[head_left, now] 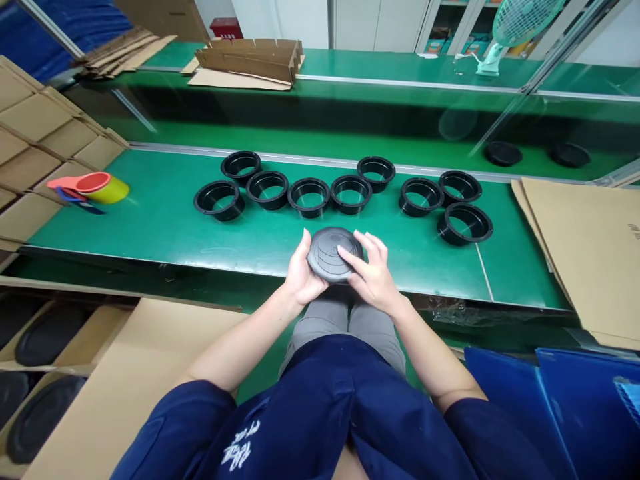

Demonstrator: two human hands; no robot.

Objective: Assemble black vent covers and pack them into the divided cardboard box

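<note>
While the left hand and right hand grip a dark disc, rings dot the green table, a fan beyond.

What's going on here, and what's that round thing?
A person is holding a dark disc at the near edge of the green table. The left hand grips its side, and the right hand has fingers on its top. Beyond it, nine black rings stand on the table. I can't tell what the disc is for.
</note>
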